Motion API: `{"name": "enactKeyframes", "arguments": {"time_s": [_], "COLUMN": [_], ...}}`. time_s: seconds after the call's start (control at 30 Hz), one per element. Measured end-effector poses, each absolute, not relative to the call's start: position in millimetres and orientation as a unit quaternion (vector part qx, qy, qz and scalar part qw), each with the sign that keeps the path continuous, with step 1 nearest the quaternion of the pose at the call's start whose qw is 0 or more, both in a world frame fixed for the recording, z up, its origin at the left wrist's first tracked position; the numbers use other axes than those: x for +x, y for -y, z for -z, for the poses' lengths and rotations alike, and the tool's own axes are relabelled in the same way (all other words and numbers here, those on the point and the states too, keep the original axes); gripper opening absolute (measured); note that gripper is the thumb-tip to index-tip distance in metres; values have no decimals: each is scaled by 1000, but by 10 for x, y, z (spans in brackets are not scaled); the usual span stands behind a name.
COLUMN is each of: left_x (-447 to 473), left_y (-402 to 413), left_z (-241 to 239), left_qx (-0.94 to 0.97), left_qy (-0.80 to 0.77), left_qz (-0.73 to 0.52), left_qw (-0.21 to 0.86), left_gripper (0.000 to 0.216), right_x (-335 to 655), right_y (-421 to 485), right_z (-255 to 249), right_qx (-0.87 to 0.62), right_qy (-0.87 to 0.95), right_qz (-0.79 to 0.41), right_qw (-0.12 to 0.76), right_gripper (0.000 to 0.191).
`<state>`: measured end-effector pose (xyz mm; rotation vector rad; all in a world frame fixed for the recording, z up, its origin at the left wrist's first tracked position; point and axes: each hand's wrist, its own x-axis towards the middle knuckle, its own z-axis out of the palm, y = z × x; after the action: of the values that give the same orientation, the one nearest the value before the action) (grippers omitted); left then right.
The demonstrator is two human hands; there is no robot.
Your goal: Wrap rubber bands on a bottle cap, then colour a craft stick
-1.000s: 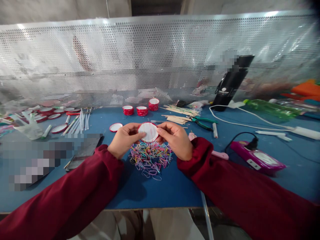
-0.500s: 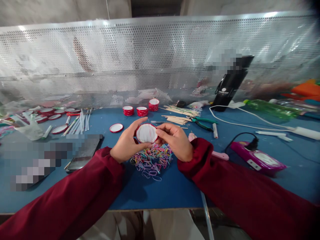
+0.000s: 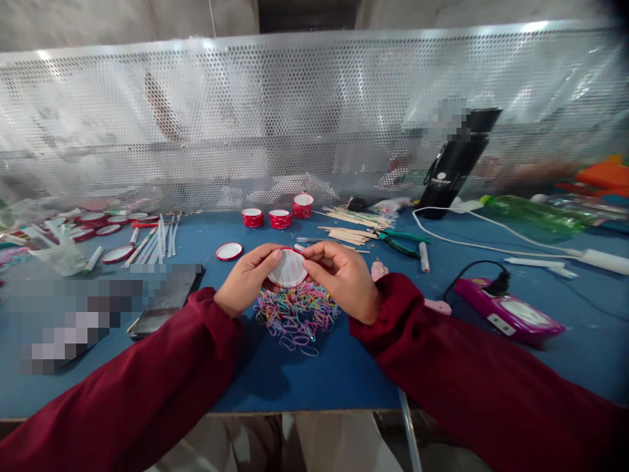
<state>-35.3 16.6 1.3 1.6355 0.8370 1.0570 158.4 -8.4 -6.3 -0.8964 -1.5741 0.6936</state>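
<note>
A round jar lid [image 3: 287,270], white inside with a red rim, is held between my hands above the table. My left hand [image 3: 247,278] pinches its left edge, thumb on the white face. On the opposite edge, the thumb and fingers of my right hand [image 3: 348,278] are closed. Thin lines cross the white face, too fine to name for certain. Below lies a pile of small coloured rubber bands [image 3: 301,321]. Another lid [image 3: 228,251] rests face up beyond my left hand. Stacks of red-rimmed lids [image 3: 280,219] stand farther back.
Wooden sticks [image 3: 348,235] and green-handled pliers [image 3: 398,242] lie behind my right hand. A purple power strip [image 3: 508,314] and white cable are at right, near a tall black cylinder [image 3: 455,170]. A phone [image 3: 167,301], plastic cup [image 3: 59,252] and more lids are at left. A perforated metal panel [image 3: 314,118] stands behind.
The lid has dropped slightly. My left hand, earlier spread around its edge, now pinches it with the thumb on the face. My right hand stays at the right edge.
</note>
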Motion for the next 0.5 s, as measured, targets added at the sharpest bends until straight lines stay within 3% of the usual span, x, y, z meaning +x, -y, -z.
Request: {"name": "enactKeyframes", "arguments": {"time_s": [0.23,0.5], "left_x": [-347,-354], "left_y": [-184,-196], "left_z": [12,-15], "left_qx": [633,630], "left_qy": [-337,-356], "left_qz": [-463,-488], "left_qw": [520,488], "left_gripper": [48,44], "right_x": [1619,1626], "right_y": [44,34], "right_z": [78,91], "right_qx": [-375,-374], "right_qy": [638,653], "right_qz": [-359,-340], "right_qw": [569,564], "right_gripper": [24,22]}}
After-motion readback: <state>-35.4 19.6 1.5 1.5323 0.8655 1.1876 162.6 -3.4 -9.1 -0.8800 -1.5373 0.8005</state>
